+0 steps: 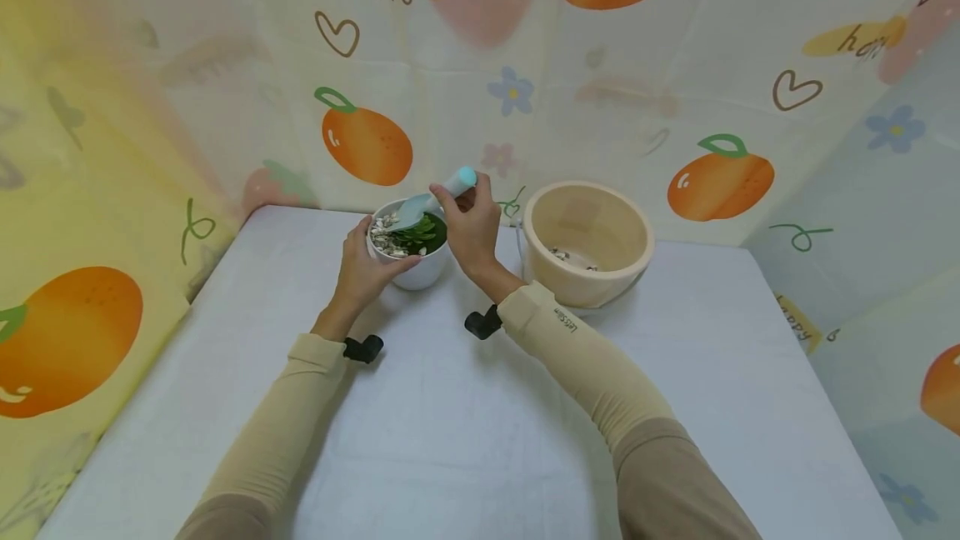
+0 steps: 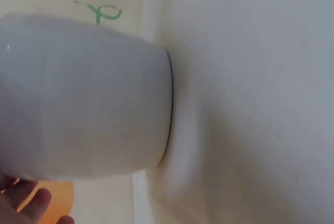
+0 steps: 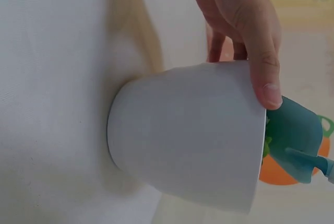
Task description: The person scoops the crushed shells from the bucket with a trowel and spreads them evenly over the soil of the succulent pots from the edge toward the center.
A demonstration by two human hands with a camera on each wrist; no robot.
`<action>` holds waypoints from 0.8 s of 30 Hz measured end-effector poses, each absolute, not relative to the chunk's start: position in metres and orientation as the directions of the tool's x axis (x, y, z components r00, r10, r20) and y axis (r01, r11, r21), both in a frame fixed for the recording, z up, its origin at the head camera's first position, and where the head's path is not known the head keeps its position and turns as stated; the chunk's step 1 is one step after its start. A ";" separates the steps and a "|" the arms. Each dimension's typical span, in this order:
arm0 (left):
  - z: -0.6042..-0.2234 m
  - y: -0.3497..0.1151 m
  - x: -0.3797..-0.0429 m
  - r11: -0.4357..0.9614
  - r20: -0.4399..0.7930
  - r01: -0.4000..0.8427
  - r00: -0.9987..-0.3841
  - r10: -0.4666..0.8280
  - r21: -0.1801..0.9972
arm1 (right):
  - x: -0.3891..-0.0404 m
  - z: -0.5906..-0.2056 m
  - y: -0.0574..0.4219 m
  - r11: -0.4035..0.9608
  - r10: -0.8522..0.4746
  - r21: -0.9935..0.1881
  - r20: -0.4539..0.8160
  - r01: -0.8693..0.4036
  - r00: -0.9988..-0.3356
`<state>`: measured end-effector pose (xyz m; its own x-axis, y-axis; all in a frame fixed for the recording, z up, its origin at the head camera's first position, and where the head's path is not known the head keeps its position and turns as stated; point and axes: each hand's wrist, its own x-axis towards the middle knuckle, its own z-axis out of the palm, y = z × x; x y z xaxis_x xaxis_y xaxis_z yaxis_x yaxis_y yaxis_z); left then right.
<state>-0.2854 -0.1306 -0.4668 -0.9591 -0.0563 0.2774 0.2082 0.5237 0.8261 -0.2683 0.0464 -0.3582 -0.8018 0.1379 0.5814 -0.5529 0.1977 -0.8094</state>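
A small white flowerpot [image 1: 422, 275] stands upright on the table near the back, with a green leafy plant [image 1: 422, 233] and pale pebbles [image 1: 382, 238] in it. My left hand [image 1: 363, 269] grips its near left side, thumb along the rim. In the right wrist view the thumb of that left hand [image 3: 245, 23] presses over the rim of the pot [image 3: 188, 135]. My right hand [image 1: 472, 227] holds a light blue trowel [image 1: 414, 212] by its handle, blade tilted down over the pebbles beside the leaves. The left wrist view shows mostly the pot's side [image 2: 88, 98].
Right of my right hand stands a larger beige pot [image 1: 577, 290], with a few pale pebbles at its bottom. Both rest on a white-covered table [image 1: 450, 440]. A printed cloth [image 1: 450, 98] with oranges hangs behind and at the sides.
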 end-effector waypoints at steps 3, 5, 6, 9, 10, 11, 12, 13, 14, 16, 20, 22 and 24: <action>-0.467 -0.136 -0.289 0.505 0.251 0.209 -0.968 -0.016 0.837 | -0.269 -0.360 0.045 0.197 0.151 -0.813 0.577 -0.547 -0.803; -0.467 -0.139 -0.291 0.494 0.228 0.203 -0.974 0.009 0.846 | -0.269 -0.360 0.043 0.200 0.161 -0.819 0.569 -0.538 -0.806; -0.468 -0.140 -0.292 0.489 0.216 0.197 -0.976 0.018 0.850 | -0.269 -0.361 0.043 0.202 0.162 -0.823 0.563 -0.532 -0.810; -0.469 -0.142 -0.295 0.480 0.181 0.175 -0.983 0.034 0.860 | -0.269 -0.364 0.041 0.205 0.160 -0.835 0.544 -0.511 -0.824; -0.470 -0.142 -0.296 0.474 0.172 0.169 -0.984 0.037 0.864 | -0.269 -0.365 0.041 0.206 0.160 -0.837 0.540 -0.507 -0.826; -0.470 -0.141 -0.296 0.470 0.165 0.164 -0.986 0.039 0.867 | -0.270 -0.367 0.041 0.203 0.159 -0.839 0.537 -0.504 -0.829; -0.470 -0.141 -0.296 0.465 0.162 0.163 -0.986 0.042 0.870 | -0.271 -0.369 0.041 0.204 0.159 -0.839 0.537 -0.505 -0.828; -0.470 -0.140 -0.296 0.463 0.162 0.164 -0.986 0.044 0.871 | -0.273 -0.371 0.041 0.207 0.159 -0.836 0.541 -0.508 -0.826; -0.469 -0.139 -0.296 0.457 0.165 0.167 -0.985 0.046 0.873 | -0.276 -0.374 0.041 0.210 0.159 -0.832 0.548 -0.514 -0.821; -0.468 -0.139 -0.295 0.458 0.172 0.173 -0.984 0.043 0.872 | -0.282 -0.379 0.041 0.219 0.155 -0.819 0.566 -0.530 -0.810; -0.467 -0.139 -0.294 0.471 0.182 0.170 -0.983 0.019 0.865 | -0.291 -0.384 0.040 0.230 0.140 -0.788 0.607 -0.571 -0.782; -0.467 -0.139 -0.293 0.481 0.182 0.164 -0.983 0.009 0.861 | -0.292 -0.385 0.041 0.233 0.133 -0.773 0.626 -0.590 -0.768; -0.467 -0.139 -0.293 0.493 0.184 0.160 -0.983 0.001 0.855 | -0.293 -0.385 0.042 0.243 0.122 -0.756 0.646 -0.608 -0.753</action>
